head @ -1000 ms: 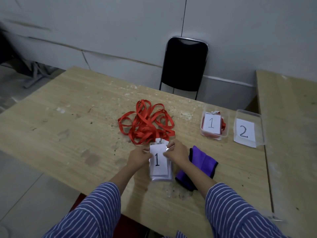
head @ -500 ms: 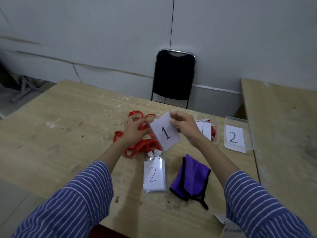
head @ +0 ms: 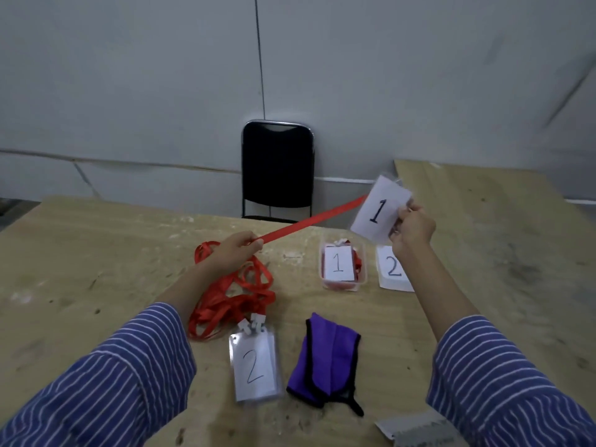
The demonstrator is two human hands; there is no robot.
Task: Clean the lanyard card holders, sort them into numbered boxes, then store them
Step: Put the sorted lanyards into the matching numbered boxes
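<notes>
Two hands stretch one red strap taut while the holder marked 1 is lifted clear of the pile.

Right hand [head: 411, 229] pinches the lifted card holder [head: 380, 214] by its edge, above and just beyond the numbered boxes; left hand [head: 235, 251] curls round the strap [head: 309, 221], which runs straight between them. Below the left hand lies the tangle of red lanyards [head: 232, 295], and nearer still a holder marked 2 [head: 254, 362] beside the purple cloth [head: 325, 362]. By my judgement this is sorting: the strap must come free of the tangle, then be gathered in so that holder and strap drop into box 1 [head: 343, 269]. Box 2 [head: 392, 269] is partly hidden by the right forearm; whether it holds anything cannot be told. Something pale at the bottom edge is cut off and unreadable.
</notes>
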